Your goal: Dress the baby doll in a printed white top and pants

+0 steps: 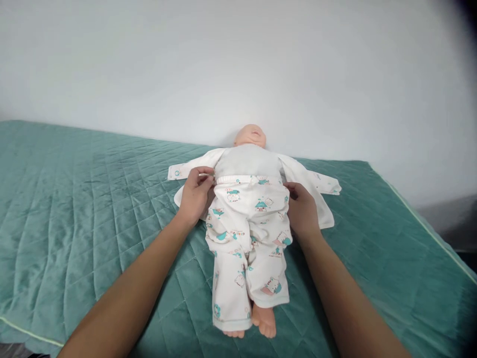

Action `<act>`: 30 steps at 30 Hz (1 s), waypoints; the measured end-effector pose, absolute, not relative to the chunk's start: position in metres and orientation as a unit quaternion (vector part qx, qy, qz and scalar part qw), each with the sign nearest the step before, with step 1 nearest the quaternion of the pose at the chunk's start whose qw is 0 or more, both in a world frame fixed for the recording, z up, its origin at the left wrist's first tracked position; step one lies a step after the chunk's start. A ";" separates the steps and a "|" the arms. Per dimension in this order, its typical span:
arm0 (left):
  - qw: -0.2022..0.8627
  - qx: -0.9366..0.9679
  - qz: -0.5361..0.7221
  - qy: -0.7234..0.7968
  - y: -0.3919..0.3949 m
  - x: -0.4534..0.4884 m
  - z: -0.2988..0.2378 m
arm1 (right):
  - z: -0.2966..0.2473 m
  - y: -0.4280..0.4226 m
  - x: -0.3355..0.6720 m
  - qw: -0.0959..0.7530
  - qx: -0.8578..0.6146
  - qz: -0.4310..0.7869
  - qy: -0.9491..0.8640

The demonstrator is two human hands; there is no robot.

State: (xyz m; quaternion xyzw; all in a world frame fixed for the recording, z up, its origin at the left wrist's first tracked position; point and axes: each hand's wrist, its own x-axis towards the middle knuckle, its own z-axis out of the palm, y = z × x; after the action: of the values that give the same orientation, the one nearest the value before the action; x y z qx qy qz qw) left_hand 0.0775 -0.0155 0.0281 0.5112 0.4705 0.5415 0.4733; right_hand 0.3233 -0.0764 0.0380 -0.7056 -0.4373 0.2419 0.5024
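Note:
A baby doll lies on its back, head toward the wall and bare feet toward me. It wears white patterned pants pulled up to the belly, with the elastic waistband lying straight across. A white jacket is spread open under the doll, its sleeves out to both sides. At the waistband's left end, my left hand is closed, thumb and fingers pinched together on the pants' edge. My right hand is closed at the right side of the waistband; its fingertips are partly hidden behind the cloth.
A green quilted cover is spread beneath the doll, wrinkled toward the left. Behind it rises a plain pale wall. The cover's piped edge runs down the right side.

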 end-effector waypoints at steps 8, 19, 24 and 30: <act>0.279 0.748 0.500 0.335 -0.021 0.075 0.042 | 0.040 -0.081 0.314 0.633 -0.590 0.156 -0.477; 0.195 0.853 0.369 0.314 -0.014 0.071 0.052 | 0.042 -0.080 0.313 0.559 -0.537 0.168 -0.609; 0.113 0.857 0.341 0.370 -0.020 0.079 0.055 | 0.047 -0.080 0.312 0.508 -0.540 0.179 -0.647; 0.146 0.858 0.355 0.341 -0.019 0.084 0.054 | 0.049 -0.071 0.319 0.466 -0.543 0.117 -0.688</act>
State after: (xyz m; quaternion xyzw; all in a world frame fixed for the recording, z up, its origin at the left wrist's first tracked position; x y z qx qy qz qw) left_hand 0.0836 -0.0188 0.0538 0.8582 0.3410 0.3550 0.1456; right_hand 0.3194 -0.0712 0.0485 -0.5429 -0.6883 0.1174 0.4665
